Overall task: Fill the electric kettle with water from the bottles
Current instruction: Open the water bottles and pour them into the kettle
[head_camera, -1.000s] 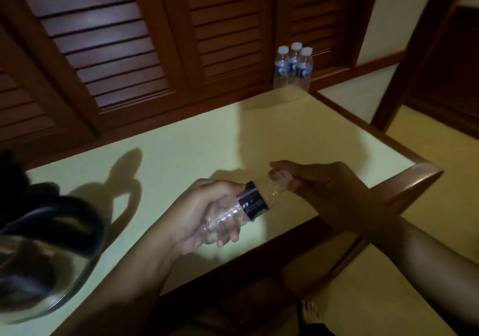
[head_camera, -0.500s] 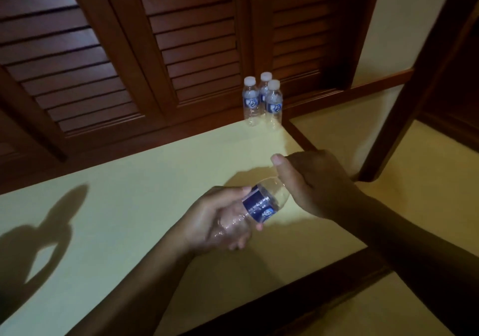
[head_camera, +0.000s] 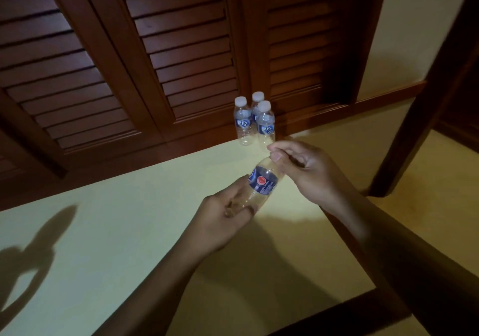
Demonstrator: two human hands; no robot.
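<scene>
the left hand is wrapped round the lower half of a small clear bottle. its fingers curl under the ribbed base and hold the bottle tilted above the pale counter, neck pointing up and to the right. the right hand has thumb and fingers pinched closed over the bottle's top, so the cap is hidden beneath them. the blue label with a round red mark shows between the two hands. how much water is inside cannot be told in this dim light.

at the back edge of the counter three more bottles stand upright in a tight cluster. they have white caps and blue labels and sit against the dark wooden louvred doors. a dark shadow lies across the counter at the far left.
</scene>
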